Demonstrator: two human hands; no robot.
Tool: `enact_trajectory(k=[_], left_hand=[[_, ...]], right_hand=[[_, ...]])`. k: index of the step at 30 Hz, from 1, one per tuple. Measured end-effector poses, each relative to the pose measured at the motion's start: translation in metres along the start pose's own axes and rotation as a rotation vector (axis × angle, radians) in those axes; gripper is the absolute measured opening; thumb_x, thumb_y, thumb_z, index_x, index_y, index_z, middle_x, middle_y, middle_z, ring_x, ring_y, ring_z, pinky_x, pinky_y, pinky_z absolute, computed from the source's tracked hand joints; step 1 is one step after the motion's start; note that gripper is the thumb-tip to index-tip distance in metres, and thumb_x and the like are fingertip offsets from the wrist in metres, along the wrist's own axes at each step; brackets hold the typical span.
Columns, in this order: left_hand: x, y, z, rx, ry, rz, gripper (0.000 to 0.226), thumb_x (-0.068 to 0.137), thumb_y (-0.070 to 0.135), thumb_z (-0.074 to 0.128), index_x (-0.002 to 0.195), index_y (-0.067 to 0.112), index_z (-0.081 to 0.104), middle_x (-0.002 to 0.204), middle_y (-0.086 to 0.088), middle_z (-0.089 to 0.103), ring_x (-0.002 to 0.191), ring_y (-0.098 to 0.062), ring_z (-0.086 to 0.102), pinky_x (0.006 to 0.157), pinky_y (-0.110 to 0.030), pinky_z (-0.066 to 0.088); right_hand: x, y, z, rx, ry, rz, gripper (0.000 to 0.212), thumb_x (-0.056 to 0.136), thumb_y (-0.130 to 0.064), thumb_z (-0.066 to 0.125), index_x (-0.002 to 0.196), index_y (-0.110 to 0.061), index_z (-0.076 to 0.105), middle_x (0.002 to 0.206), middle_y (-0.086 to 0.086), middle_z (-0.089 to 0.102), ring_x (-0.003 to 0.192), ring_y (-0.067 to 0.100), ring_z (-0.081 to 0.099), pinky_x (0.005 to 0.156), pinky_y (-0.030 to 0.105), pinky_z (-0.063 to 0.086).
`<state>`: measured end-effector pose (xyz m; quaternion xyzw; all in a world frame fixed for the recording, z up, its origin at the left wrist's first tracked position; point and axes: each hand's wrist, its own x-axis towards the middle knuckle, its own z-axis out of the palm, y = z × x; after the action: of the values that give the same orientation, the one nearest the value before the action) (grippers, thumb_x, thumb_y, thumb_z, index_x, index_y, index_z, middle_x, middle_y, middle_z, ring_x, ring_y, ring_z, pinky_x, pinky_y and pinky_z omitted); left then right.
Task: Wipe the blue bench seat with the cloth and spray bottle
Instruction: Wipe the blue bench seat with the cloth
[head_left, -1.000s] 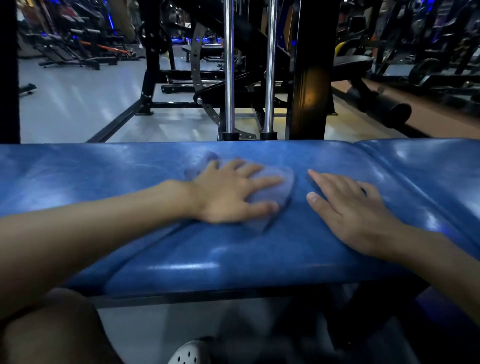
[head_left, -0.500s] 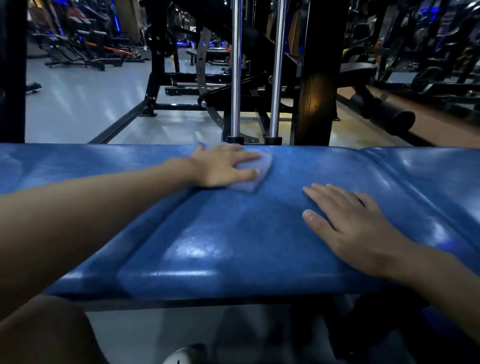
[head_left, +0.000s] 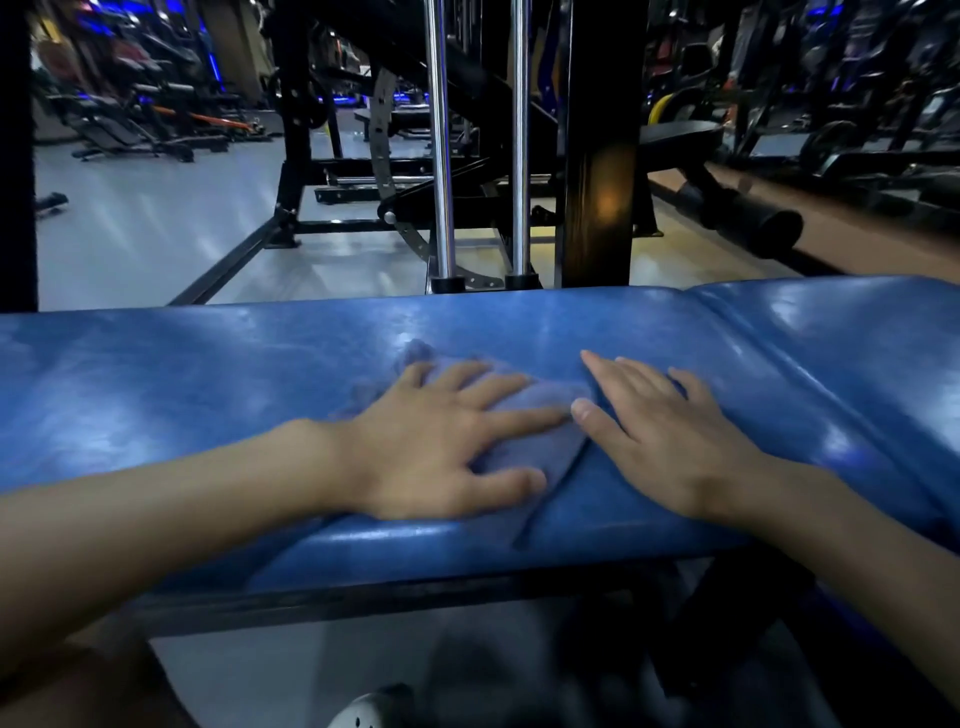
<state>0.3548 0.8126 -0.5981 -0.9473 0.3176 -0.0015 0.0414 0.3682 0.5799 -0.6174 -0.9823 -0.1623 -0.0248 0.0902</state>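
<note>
The blue bench seat (head_left: 208, 395) runs across the view, its padding glossy with light patches. A pale blue cloth (head_left: 550, 441) lies flat on the seat near its front edge. My left hand (head_left: 441, 447) presses down on the cloth with fingers spread and straight. Just to the right, my right hand (head_left: 665, 441) rests flat on the bare seat, its thumb tip almost touching the cloth. No spray bottle is in view.
A second blue pad (head_left: 841, 353) joins the seat at the right. Behind the bench stand two chrome guide rods (head_left: 440, 156), a black upright post (head_left: 597, 145) and black machine frames on a grey floor (head_left: 130, 239). A white shoe (head_left: 374, 712) shows below the bench.
My left hand has drawn the cloth back from the far edge of the seat toward the front edge and nearer to my right hand. The right hand has stayed flat in place.
</note>
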Motion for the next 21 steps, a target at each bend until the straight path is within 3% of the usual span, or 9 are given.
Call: enact_trajectory(k=[3, 7, 10, 13, 15, 19, 21], left_hand=[[-0.012, 0.008, -0.002, -0.008, 0.004, 0.059, 0.073, 0.083, 0.077, 0.019, 0.15, 0.053, 0.0, 0.163, 0.012, 0.009, 0.149, -0.018, 0.004, 0.116, -0.054, 0.012], [0.023, -0.03, 0.0, -0.048, -0.004, -0.028, 0.073, 0.077, 0.083, 0.013, 0.146, 0.059, 0.006, 0.161, 0.013, 0.017, 0.148, -0.014, 0.013, 0.113, -0.057, 0.016], [0.059, -0.087, 0.005, -0.083, -0.007, -0.234, 0.074, 0.076, 0.086, 0.015, 0.146, 0.06, 0.015, 0.161, 0.012, 0.021, 0.148, -0.016, 0.019, 0.113, -0.06, 0.015], [0.081, -0.143, 0.004, -0.138, -0.021, -0.519, 0.078, 0.072, 0.089, 0.015, 0.144, 0.06, 0.021, 0.159, 0.008, 0.027, 0.144, -0.027, 0.029, 0.111, -0.063, 0.017], [0.087, -0.156, 0.007, -0.13, -0.027, -0.614, 0.074, 0.075, 0.088, 0.014, 0.143, 0.06, 0.021, 0.158, 0.005, 0.029, 0.141, -0.033, 0.032, 0.108, -0.064, 0.019], [0.081, -0.133, 0.01, -0.037, -0.046, -0.548, 0.062, 0.088, 0.078, 0.015, 0.146, 0.058, 0.016, 0.16, 0.006, 0.026, 0.143, -0.03, 0.027, 0.107, -0.065, 0.018], [0.067, -0.109, 0.008, -0.054, -0.039, -0.483, 0.059, 0.091, 0.075, 0.019, 0.147, 0.058, 0.015, 0.161, 0.008, 0.022, 0.146, -0.025, 0.02, 0.11, -0.063, 0.015]], right_hand=[[-0.004, 0.001, -0.005, 0.027, -0.015, -0.006, 0.08, 0.085, -0.067, 0.0, 0.154, -0.027, 0.003, 0.161, -0.011, 0.017, 0.148, 0.005, 0.004, 0.12, 0.044, 0.001], [-0.007, -0.004, -0.007, -0.032, -0.006, -0.053, 0.096, 0.072, -0.078, -0.012, 0.154, -0.03, 0.007, 0.161, -0.015, 0.013, 0.147, 0.003, -0.001, 0.12, 0.044, -0.001], [-0.006, -0.008, -0.001, -0.083, -0.031, -0.061, 0.108, 0.061, -0.083, -0.025, 0.153, -0.035, 0.006, 0.162, -0.016, 0.005, 0.147, 0.003, -0.005, 0.12, 0.041, -0.002], [-0.006, -0.007, 0.002, -0.092, -0.042, -0.058, 0.1, 0.066, -0.08, -0.02, 0.153, -0.037, 0.004, 0.162, -0.016, 0.0, 0.146, 0.002, -0.009, 0.119, 0.04, -0.004], [-0.005, -0.006, 0.003, -0.099, -0.033, -0.064, 0.096, 0.069, -0.078, -0.018, 0.153, -0.037, 0.001, 0.162, -0.015, -0.001, 0.147, 0.003, -0.009, 0.119, 0.041, -0.003], [-0.003, -0.007, 0.004, -0.121, -0.037, -0.069, 0.103, 0.064, -0.082, -0.024, 0.153, -0.035, -0.001, 0.162, -0.014, 0.0, 0.147, 0.006, -0.007, 0.119, 0.044, 0.0], [-0.002, -0.008, 0.002, -0.105, -0.027, -0.061, 0.101, 0.067, -0.081, -0.016, 0.154, -0.032, 0.001, 0.162, -0.013, 0.003, 0.148, 0.007, -0.004, 0.119, 0.044, 0.001]])
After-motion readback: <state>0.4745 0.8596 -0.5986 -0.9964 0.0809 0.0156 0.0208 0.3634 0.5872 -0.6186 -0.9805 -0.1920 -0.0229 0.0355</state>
